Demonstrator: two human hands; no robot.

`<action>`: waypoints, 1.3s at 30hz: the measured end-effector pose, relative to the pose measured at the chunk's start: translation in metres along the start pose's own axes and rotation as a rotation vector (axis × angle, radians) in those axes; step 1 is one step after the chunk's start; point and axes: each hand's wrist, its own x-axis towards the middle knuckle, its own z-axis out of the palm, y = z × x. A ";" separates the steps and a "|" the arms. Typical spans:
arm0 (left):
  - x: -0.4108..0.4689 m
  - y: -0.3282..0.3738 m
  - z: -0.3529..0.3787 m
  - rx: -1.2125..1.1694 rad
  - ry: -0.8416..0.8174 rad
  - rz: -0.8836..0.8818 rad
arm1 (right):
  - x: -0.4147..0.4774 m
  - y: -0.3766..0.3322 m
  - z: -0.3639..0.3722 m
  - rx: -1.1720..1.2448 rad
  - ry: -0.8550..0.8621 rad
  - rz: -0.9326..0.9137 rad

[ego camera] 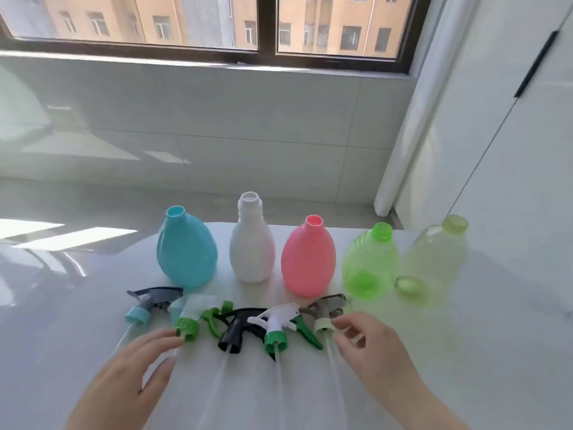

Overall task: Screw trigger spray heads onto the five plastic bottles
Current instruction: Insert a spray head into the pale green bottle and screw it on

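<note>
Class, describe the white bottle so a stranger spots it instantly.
Find the table below the window. In its row of five, the white bottle is second from left, between the blue bottle and the pink bottle. Only it has a ribbed neck.

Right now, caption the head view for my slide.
Left hand and right hand reach for spray heads lying before five open bottles.

On the table [465, 367], far side: five bottles standing in one row, leftmost bottle [186, 252] to rightmost bottle [437, 259]. Before them, nearer me: five spray heads lying in a row. My left hand [133, 364] lies before the second spray head [189, 318] from the left, and my right hand [369, 346] just right of the rightmost spray head [325, 311].
</note>
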 end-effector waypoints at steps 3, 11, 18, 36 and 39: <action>-0.019 0.004 -0.015 -0.048 -0.002 -0.078 | -0.013 -0.010 -0.003 0.003 0.005 0.012; -0.059 -0.045 -0.060 -0.119 0.079 -0.355 | -0.041 -0.048 -0.001 -0.056 0.000 -0.031; -0.056 -0.089 -0.059 -0.144 0.055 -0.387 | -0.035 -0.085 0.026 -0.105 -0.015 -0.080; -0.032 -0.117 -0.032 0.176 -0.056 -0.290 | 0.007 -0.061 0.038 -0.231 0.263 0.254; -0.032 -0.117 -0.032 0.203 -0.066 -0.295 | 0.012 -0.052 0.039 -0.212 0.161 0.362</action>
